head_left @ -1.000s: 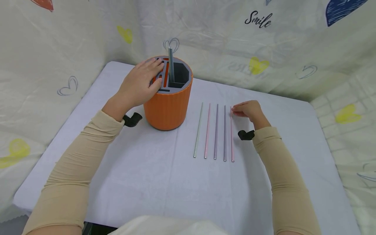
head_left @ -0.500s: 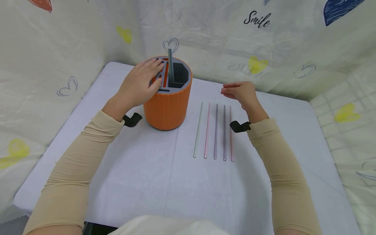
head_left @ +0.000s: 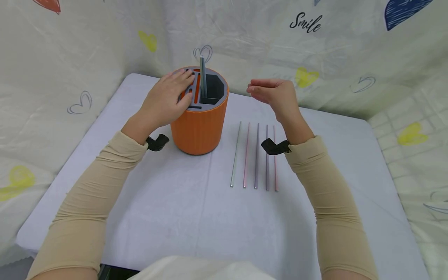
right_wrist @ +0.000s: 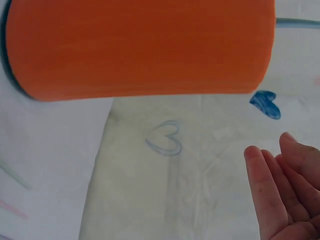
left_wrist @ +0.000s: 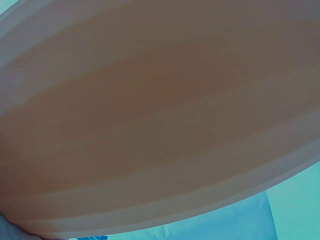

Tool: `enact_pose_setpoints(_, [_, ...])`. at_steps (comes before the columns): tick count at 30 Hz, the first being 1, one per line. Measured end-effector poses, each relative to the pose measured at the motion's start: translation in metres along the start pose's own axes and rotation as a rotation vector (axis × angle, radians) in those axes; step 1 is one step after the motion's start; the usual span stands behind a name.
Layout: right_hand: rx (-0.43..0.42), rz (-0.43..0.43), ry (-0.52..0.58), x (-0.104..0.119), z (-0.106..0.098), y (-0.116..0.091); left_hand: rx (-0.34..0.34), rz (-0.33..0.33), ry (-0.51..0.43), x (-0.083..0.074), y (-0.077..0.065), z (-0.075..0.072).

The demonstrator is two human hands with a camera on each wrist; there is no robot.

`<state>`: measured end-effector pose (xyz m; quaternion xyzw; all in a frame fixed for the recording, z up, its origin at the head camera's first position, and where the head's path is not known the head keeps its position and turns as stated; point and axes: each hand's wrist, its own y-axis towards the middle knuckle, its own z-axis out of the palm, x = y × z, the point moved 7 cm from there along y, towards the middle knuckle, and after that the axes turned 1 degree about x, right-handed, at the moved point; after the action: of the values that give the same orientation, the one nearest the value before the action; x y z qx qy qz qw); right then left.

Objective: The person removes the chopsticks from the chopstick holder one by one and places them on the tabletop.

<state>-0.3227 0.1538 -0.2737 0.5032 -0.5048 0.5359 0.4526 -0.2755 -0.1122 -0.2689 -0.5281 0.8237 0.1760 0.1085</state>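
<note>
The left hand (head_left: 168,93) lies, fingers extended, on the orange holder (head_left: 198,132) standing on the tabletop (head_left: 168,217), its palm hidden; the empty right hand (head_left: 274,95) hovers nearby, fingers loosely straight. A sideways push could topple the holder.

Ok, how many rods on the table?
5, right of the pot, left to right: green rod, pink rod, purple rod, second purple rod, second pink rod; the wrist camera partly hides the last two.
</note>
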Motion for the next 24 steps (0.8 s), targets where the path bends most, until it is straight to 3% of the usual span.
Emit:
enact_pose_setpoints(9, [0.054,-0.123,-0.014,0.025,0.041,-0.012,-0.002,0.003,0.007,0.001,0.0,0.0])
enact_pose_setpoints(24, [0.136,-0.233,-0.146,0.032,0.093,-0.014,-0.005,0.004,-0.002,0.002,0.0,0.001])
